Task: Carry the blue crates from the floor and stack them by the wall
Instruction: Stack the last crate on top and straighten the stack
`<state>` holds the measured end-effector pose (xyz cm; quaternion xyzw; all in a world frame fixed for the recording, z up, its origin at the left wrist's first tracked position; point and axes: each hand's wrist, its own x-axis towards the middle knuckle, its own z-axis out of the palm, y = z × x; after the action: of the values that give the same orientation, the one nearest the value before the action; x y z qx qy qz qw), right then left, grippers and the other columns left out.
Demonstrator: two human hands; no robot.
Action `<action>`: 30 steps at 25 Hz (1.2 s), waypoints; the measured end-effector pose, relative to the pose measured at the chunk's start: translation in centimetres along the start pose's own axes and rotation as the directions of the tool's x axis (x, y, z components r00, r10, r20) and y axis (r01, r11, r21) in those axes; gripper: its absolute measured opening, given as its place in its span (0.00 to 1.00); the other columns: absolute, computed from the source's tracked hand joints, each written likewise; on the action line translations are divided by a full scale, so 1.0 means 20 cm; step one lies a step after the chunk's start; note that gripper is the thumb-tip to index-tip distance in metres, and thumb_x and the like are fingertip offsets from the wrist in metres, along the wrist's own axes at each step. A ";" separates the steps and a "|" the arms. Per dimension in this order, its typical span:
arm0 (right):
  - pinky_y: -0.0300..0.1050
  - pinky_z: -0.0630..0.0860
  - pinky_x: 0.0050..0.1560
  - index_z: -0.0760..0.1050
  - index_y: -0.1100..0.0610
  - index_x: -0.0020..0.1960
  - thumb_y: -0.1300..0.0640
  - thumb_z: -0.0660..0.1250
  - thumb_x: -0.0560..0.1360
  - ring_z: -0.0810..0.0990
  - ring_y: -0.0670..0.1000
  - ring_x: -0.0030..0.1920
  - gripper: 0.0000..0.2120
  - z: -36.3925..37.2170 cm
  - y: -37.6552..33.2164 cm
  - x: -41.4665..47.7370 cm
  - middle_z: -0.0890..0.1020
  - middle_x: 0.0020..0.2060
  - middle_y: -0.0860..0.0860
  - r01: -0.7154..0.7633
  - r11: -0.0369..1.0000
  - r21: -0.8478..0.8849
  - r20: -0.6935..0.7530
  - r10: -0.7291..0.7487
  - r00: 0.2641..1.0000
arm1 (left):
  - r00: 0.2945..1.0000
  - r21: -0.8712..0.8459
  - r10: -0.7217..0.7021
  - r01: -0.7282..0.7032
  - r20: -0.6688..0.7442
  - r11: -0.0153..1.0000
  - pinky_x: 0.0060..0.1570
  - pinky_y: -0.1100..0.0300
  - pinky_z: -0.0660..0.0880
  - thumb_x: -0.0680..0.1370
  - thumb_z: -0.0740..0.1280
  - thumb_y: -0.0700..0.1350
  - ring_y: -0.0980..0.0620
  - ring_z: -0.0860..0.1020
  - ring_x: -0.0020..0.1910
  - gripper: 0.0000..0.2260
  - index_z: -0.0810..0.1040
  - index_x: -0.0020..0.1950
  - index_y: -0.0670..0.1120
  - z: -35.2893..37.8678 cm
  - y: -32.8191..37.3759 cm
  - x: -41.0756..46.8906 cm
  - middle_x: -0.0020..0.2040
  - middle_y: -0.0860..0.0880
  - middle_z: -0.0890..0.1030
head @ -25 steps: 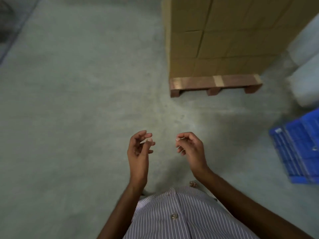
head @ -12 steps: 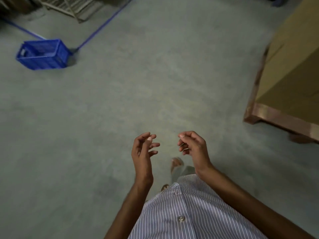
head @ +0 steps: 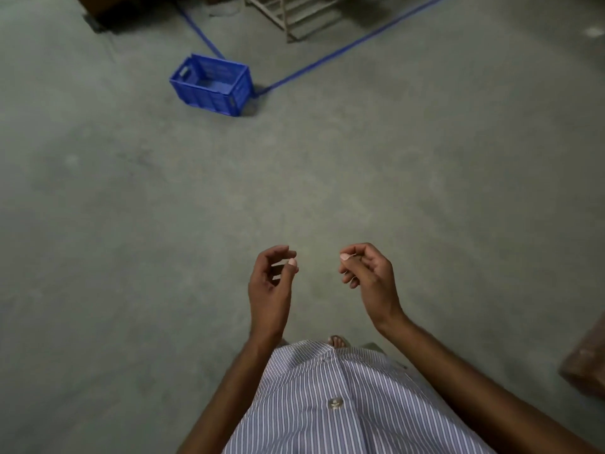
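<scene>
One blue plastic crate (head: 212,86) stands upright and empty on the grey concrete floor, far ahead and to the left. My left hand (head: 270,283) and my right hand (head: 368,278) hover in front of my striped shirt, well short of the crate. Both hands hold nothing; their fingers are loosely curled and apart.
Blue lines (head: 330,57) painted on the floor meet just right of the crate. A wooden pallet or frame (head: 288,14) lies at the top, with a dark object (head: 95,11) at the top left. A brown pallet corner (head: 586,365) shows at the right edge.
The view has swung left, away from the cardboard stack on its pallet. The blue crate has come from the upper left toward the upper middle. Both hands stay empty at my waist.
</scene>
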<state>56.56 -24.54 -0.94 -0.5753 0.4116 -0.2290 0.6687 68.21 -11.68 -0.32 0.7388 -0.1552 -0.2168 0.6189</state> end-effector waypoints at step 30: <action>0.40 0.69 0.31 0.77 0.57 0.46 0.53 0.69 0.71 0.76 0.48 0.30 0.07 2.72 -1.05 3.67 0.81 0.32 0.51 -0.018 1.000 -0.002 0.085 0.019 0.996 | 0.971 0.061 -0.028 0.044 -0.238 0.997 0.44 0.66 0.76 0.79 0.70 0.41 0.55 0.83 0.48 0.07 0.79 0.54 0.53 -1.09 0.31 4.30 0.51 0.55 0.84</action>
<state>145.16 -55.06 -2.02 -0.5812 0.3883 -0.1979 0.6872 153.38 -37.15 -2.10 0.7822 -0.0738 -0.1330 0.6042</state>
